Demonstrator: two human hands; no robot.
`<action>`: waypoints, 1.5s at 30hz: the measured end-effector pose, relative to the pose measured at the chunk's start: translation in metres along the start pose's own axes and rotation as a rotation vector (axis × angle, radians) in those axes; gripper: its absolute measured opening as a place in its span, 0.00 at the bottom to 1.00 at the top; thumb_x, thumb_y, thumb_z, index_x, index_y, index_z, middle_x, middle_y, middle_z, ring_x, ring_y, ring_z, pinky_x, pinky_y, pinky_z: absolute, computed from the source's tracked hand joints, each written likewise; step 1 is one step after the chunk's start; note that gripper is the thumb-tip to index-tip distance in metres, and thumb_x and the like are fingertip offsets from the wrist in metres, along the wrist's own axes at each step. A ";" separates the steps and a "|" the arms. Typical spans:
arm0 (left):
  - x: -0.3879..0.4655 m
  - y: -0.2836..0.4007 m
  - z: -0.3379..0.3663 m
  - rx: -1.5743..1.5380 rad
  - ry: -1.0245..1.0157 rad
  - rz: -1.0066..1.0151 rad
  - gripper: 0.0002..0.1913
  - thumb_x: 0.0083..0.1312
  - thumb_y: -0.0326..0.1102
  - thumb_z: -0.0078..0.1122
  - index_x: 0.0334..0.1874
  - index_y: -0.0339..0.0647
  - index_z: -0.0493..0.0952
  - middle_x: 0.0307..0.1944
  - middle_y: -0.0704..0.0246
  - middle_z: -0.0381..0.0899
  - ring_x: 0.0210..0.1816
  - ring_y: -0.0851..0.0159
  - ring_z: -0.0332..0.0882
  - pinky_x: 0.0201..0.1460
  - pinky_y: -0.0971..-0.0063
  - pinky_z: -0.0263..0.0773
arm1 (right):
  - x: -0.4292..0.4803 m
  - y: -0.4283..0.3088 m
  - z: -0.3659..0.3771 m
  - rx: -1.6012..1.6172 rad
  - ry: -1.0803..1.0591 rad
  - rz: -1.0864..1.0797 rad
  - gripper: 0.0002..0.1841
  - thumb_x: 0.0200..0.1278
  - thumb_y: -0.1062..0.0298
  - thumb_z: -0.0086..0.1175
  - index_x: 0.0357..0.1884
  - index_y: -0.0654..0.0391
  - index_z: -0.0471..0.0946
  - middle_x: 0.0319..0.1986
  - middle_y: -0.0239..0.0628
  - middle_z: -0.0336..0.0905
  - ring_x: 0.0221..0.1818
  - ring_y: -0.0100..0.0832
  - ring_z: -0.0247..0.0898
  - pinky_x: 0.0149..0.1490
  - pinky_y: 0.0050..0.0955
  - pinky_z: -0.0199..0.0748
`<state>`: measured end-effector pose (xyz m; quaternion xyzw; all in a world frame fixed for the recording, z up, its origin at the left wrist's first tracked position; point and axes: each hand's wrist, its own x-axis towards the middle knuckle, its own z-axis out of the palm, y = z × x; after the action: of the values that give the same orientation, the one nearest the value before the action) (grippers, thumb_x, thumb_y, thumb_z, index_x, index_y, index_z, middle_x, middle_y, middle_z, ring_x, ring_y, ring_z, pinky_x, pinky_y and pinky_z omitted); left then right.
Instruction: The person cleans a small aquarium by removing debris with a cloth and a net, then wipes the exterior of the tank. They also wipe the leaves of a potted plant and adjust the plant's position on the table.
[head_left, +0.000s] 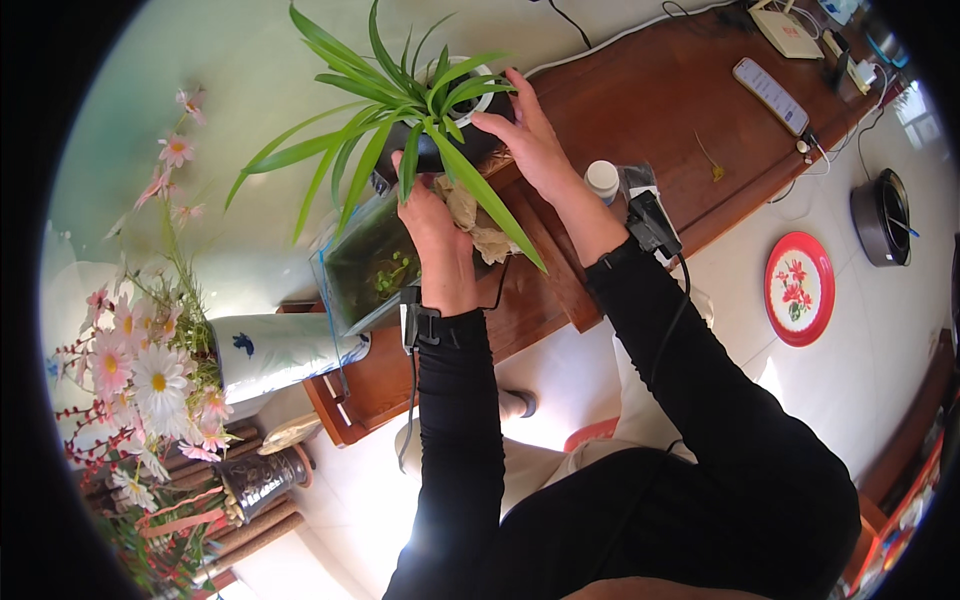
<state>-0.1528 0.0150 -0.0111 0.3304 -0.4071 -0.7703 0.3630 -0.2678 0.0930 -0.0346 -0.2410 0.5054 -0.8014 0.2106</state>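
Note:
A green plant with long strap-like leaves (367, 142) grows from a round pot with a white rim (484, 101) and a dark body (427, 156). My left hand (439, 236) grips the pot's near left side, its fingers partly hidden under leaves. On the right side, my right hand (536, 146) holds the pot with thumb and fingers spread around it. Below the pot is a glass tank (360, 262) with murky green water and small leaves (394, 274) inside. Pale tan stones or crumpled material (469, 210) sit beside the tank, next to my left wrist. Whether the pot's underside touches anything is hidden.
A brown wooden table (637, 97) carries a white-capped bottle (601, 178), a phone (771, 96) and a white router (786, 31) with cables. A tall vase (281, 352) of flowers stands left. On the floor are a red-rimmed plate (799, 289) and a black round container (881, 217).

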 end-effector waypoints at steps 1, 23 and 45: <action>0.001 0.001 -0.002 -0.008 0.019 -0.042 0.29 0.75 0.60 0.50 0.57 0.36 0.75 0.40 0.63 0.81 0.36 0.63 0.82 0.37 0.70 0.79 | 0.000 -0.001 0.000 0.017 -0.009 0.004 0.54 0.58 0.51 0.67 0.79 0.62 0.47 0.73 0.61 0.54 0.77 0.48 0.50 0.75 0.38 0.52; -0.022 -0.022 0.002 0.028 0.052 0.150 0.22 0.76 0.44 0.57 0.64 0.34 0.75 0.57 0.66 0.81 0.56 0.70 0.75 0.61 0.75 0.66 | 0.004 0.007 0.003 0.006 0.057 0.161 0.41 0.69 0.41 0.56 0.71 0.66 0.62 0.64 0.45 0.70 0.68 0.34 0.63 0.71 0.32 0.56; -0.012 -0.005 0.003 -0.438 0.178 0.091 0.15 0.64 0.48 0.73 0.37 0.45 0.79 0.32 0.75 0.72 0.37 0.72 0.73 0.41 0.74 0.71 | -0.001 -0.014 -0.001 -0.024 0.013 0.046 0.41 0.70 0.46 0.55 0.74 0.68 0.60 0.66 0.48 0.70 0.67 0.33 0.65 0.71 0.28 0.57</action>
<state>-0.1502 0.0280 -0.0113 0.2919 -0.2109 -0.7909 0.4948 -0.2686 0.1003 -0.0221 -0.2264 0.5216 -0.7918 0.2227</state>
